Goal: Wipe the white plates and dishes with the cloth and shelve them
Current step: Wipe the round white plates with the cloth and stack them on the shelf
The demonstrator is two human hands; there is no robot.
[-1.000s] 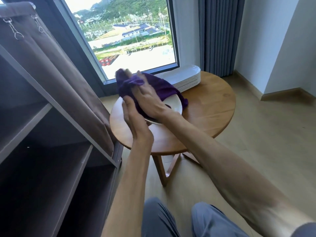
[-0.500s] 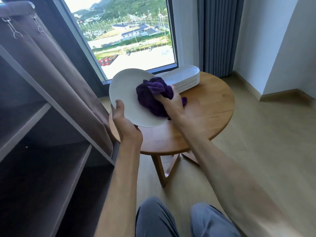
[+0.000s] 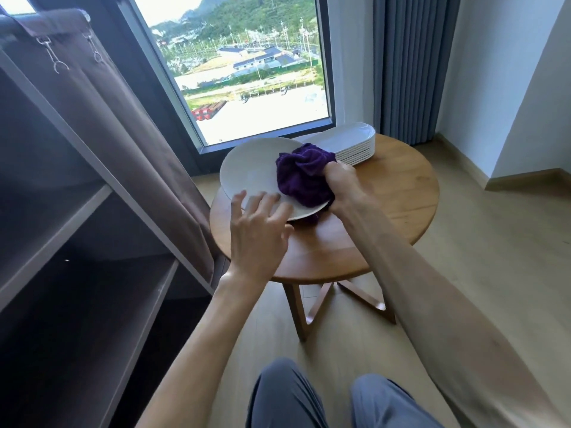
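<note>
From the head view, a white plate (image 3: 247,171), round, smooth and plain, sits above the left edge of the round wooden worktop (image 3: 395,205), its left rim overhanging that edge. Its face is turned up and slightly toward the camera; whether its far side touches the worktop cannot be told. Being round, it has no long axis.

A bunched purple cloth (image 3: 301,174) lies on the right half of the plate, deeply creased, with a fold showing under the near rim. The right hand (image 3: 341,183) grips the cloth, its fingers curled into the fabric at the plate's right side. The left hand (image 3: 258,223) is spread wide, fingers straight and fanned, with the fingertips (image 3: 272,200) on the plate's near rim; the picture is blurred there, so firm contact is uncertain.

At the far edge of the worktop stands a stack of white dishes (image 3: 355,146), oblong with rounded corners, nested evenly one inside another. The stack's long axis runs along the far edge, left to right, tilting away at the right end. The plate's far rim overlaps the left end of the stack in the picture.

On the left stands a dark shelf unit (image 3: 92,273) with a brown fabric cover (image 3: 102,118) drawn aside; its visible compartments hold nothing that can be made out.
</note>
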